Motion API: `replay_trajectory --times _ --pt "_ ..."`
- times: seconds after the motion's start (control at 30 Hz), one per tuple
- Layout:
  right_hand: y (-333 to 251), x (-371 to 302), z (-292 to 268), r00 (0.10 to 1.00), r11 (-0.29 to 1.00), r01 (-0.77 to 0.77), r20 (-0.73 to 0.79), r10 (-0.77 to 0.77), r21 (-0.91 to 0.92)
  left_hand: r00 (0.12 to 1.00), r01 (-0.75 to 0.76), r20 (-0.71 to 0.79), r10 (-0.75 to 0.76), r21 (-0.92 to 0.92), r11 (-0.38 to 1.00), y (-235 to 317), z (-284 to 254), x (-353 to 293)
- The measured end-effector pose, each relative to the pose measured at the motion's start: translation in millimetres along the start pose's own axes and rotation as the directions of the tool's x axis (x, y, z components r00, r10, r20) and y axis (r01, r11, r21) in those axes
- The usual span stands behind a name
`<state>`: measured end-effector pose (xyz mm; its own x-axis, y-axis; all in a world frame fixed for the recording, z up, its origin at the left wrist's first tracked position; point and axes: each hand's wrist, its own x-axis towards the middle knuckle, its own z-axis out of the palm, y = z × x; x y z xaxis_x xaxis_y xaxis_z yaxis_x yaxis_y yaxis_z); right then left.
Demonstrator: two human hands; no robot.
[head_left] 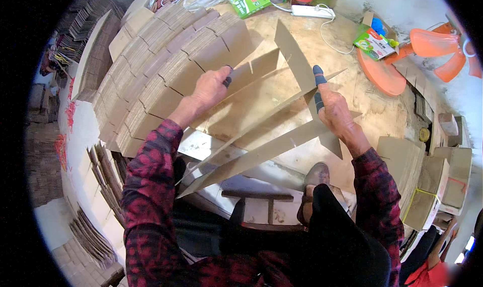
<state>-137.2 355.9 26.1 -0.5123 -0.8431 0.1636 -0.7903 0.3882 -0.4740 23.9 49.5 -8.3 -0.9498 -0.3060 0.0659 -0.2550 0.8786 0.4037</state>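
In my left hand [214, 86], the wrapped fingertips close on the edge of a grey-brown cardboard strip [261, 65]. My right hand [336, 108] is closed on another cardboard strip [292, 53], which stands crosswise; dark tape covers its finger and thumb. Two long cardboard strips [261, 153] run from low left up to this crosspiece and meet it near my right hand. Whether their slots are fully joined is hidden by the fingers. Left of my left hand stand rows of slotted cardboard pieces [166, 68], packed closely on edge.
An orange fan [432, 43], a green box [375, 44] and a white power strip [312, 11] lie at the back of the wooden table [322, 40]. Cardboard stacks [402, 156] stand at the right. Below are a stool [256, 211] and my shoe [317, 174]. Part of another person [427, 274] shows at lower right.
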Motion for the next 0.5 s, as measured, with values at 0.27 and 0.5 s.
replay_trajectory --times 0.27,0.5 --pt "-9 -19 -30 1.0 0.998 -0.026 -0.012 0.025 -0.062 1.0 -0.015 -0.017 0.016 0.041 0.999 64 19 7" --pt "-5 -34 -41 0.996 0.997 -0.004 0.085 -0.002 0.076 0.997 -0.045 -0.058 0.042 -0.043 0.998 93 30 44"
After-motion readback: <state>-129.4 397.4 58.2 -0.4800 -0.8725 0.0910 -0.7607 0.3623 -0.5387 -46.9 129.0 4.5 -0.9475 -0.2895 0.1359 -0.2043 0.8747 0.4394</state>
